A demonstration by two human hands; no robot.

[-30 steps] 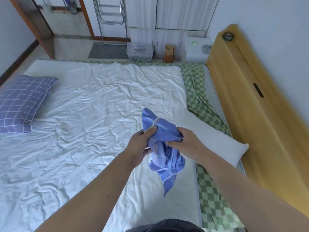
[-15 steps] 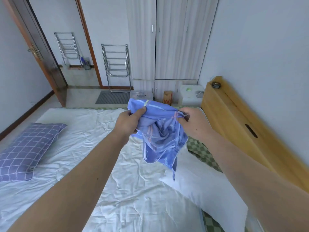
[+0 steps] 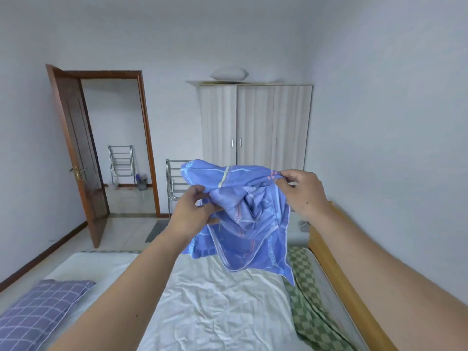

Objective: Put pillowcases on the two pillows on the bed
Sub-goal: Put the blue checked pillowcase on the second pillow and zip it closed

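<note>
Pillowcase (image 3: 243,219): blue w/ pale stripes, bunched, held up in the air above bed, in front of the wardrobe in view. Lower part hangs loose; one corner points down at right, over the checked sheet edge.
Left hand (image 3: 195,211): grips the pillowcase's left side, thumb on top of a fold, fingers curled under the cloth.
Right hand (image 3: 304,193): pinches the top right edge of the pillowcase betw. thumb and fingers, held higher than the left hand.
Arms: both bare, stretched fwd from bottom of the view.
Cased pillow (image 3: 38,312): purple-grid cover, lies at the bed's left side, well apart from the hands.
Bed (image 3: 215,312): white wrinkled quilt on top; green-checked sheet (image 3: 311,305) shows along its right side.
Headboard (image 3: 342,274): yellow wood, along the right edge of bed, by the wall.
Wardrobe (image 3: 255,125): pale, doors closed, far wall; a white pillow (image 3: 229,73) on its top.
Door (image 3: 76,153): brown, stands open at left.
Racks: a metal rack (image 3: 174,183) beside wardrobe, partly hidden by the pillowcase; another (image 3: 121,160) past the doorway.
</note>
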